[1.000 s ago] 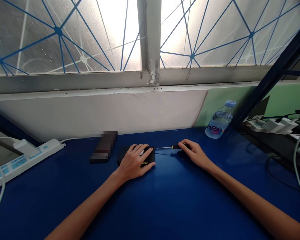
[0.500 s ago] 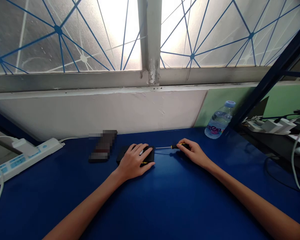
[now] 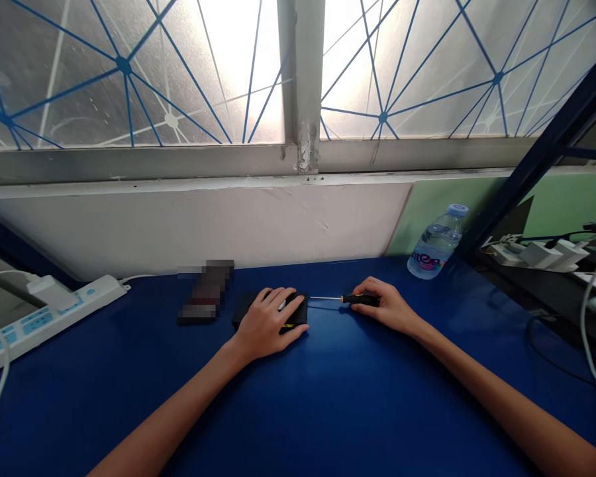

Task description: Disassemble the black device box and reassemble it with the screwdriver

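Note:
My left hand (image 3: 267, 326) lies over a black box (image 3: 243, 306), fingers across its top and thumb along its near side, holding it against the blue table. Bits of yellow and white on the box show between the fingers. Between thumb and fingers, my right hand (image 3: 388, 306) grips a screwdriver (image 3: 355, 299) with a black and yellow handle and a thin metal shaft. The screwdriver lies level and points left, its shaft reaching the box's right side. Whether the tip enters the box is too small to tell.
Left of the box lies a dark, pixelated flat object (image 3: 206, 291). A white power strip (image 3: 99, 295) with a plug and cables runs along the left. A water bottle (image 3: 433, 245) stands at the back right of the blue table (image 3: 328, 411). Cables and chargers (image 3: 541, 253) crowd the right side.
My right fingers have shifted their hold, and more of the screwdriver's handle shows. My left hand and the box stay in place; the whole view has moved slightly.

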`<state>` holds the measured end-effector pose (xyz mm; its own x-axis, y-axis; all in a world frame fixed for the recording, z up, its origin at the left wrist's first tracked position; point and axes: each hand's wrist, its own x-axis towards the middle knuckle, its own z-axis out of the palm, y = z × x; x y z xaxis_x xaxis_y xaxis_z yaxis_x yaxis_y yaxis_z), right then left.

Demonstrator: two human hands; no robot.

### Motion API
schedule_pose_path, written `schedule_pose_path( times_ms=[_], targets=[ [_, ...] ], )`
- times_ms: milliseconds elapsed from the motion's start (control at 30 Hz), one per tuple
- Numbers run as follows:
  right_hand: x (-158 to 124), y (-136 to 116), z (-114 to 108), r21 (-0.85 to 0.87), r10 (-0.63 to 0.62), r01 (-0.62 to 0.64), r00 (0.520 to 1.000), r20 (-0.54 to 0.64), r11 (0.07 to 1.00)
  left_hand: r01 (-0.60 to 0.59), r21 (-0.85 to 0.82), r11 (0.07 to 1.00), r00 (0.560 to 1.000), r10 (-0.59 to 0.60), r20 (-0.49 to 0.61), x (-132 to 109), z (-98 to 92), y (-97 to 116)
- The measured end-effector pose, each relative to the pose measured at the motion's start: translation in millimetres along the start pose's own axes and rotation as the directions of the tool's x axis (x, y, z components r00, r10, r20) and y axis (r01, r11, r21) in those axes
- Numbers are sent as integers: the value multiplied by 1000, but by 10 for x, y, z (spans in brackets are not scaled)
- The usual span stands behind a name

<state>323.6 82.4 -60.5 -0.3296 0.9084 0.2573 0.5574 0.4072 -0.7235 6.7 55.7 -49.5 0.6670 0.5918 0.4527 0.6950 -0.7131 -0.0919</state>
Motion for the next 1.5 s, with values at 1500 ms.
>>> schedule_pose_path(
  times_ms=[1500],
  targets=[
    [-28,-207,-31,-140,-69,88,989,133,986,-39,-83,996,999,40,12,-1,-63,70]
  ],
)
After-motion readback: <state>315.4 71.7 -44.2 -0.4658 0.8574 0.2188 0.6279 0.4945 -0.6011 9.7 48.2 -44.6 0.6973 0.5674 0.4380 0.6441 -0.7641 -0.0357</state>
